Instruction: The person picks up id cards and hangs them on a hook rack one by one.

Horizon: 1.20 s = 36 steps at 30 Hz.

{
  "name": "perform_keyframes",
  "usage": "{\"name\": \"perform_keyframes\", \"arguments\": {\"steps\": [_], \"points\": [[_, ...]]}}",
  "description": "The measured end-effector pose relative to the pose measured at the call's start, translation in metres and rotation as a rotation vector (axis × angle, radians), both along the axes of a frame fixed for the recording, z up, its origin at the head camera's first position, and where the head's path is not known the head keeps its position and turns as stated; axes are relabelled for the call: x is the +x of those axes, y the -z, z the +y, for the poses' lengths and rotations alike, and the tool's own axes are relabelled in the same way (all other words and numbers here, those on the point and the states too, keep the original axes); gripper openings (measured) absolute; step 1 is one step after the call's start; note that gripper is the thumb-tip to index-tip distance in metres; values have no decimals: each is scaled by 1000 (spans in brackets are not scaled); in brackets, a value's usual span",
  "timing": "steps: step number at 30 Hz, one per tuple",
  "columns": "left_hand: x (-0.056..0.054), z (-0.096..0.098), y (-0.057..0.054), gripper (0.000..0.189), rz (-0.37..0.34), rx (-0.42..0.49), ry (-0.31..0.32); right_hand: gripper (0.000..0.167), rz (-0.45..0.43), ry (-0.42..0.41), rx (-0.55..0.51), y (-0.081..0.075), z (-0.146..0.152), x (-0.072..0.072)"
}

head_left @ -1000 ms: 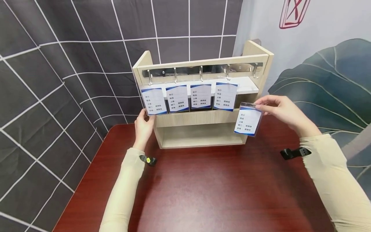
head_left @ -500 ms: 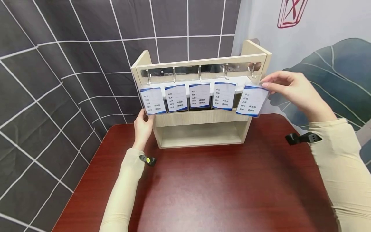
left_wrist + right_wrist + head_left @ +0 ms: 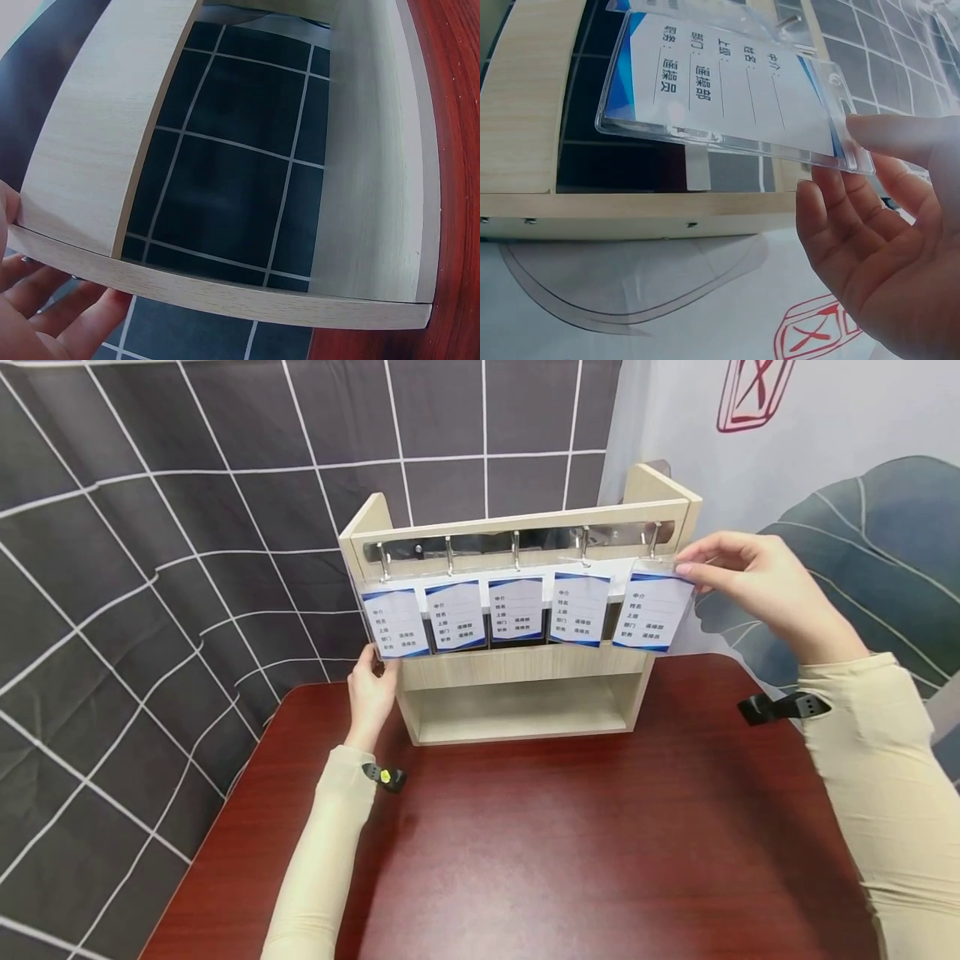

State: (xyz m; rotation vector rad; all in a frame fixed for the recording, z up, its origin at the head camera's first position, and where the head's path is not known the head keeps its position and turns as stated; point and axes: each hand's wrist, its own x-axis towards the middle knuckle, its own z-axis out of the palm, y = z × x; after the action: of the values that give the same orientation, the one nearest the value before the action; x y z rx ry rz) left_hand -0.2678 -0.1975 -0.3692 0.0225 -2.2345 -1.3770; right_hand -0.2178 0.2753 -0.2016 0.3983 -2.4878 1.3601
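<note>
My right hand (image 3: 765,589) pinches the top corner of an ID badge (image 3: 652,614) in a clear plastic holder, between thumb and fingers. The badge is white with blue corners and tilts slightly, its top edge just below the rightmost hook (image 3: 654,539). Whether its hole is on that hook cannot be told; in the right wrist view the holder's slot end (image 3: 840,112) lies by my thumb. At the left, my left hand (image 3: 371,697) grips the side panel (image 3: 225,296) of a light wooden rack (image 3: 517,668), thumb on one side, fingers on the other.
Several similar badges (image 3: 517,608) hang in a row from metal hooks on the rack's strip (image 3: 487,543). The rack stands at the back of a dark red table (image 3: 525,843), with an open compartment (image 3: 517,714) below. A grey gridded curtain (image 3: 247,410) hangs behind.
My right hand has raised the badge up to the level of the hanging row, beneath the rightmost hook, and straightened it a little. My left hand stays at the rack's side.
</note>
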Motion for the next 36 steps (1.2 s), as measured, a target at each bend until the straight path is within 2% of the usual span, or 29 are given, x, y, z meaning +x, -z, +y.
{"name": "perform_keyframes", "arguments": {"steps": [14,27,36], "points": [[-2,0,4,30,9,17,-7,16,21,-11,-43,4,1,-13],[-5,2,5,31,18,15,-4,15,67,29,3,6,-2,-18],[-4,1,7,32,23,28,-19,19,141,125,157,7,-9,-18]]}}
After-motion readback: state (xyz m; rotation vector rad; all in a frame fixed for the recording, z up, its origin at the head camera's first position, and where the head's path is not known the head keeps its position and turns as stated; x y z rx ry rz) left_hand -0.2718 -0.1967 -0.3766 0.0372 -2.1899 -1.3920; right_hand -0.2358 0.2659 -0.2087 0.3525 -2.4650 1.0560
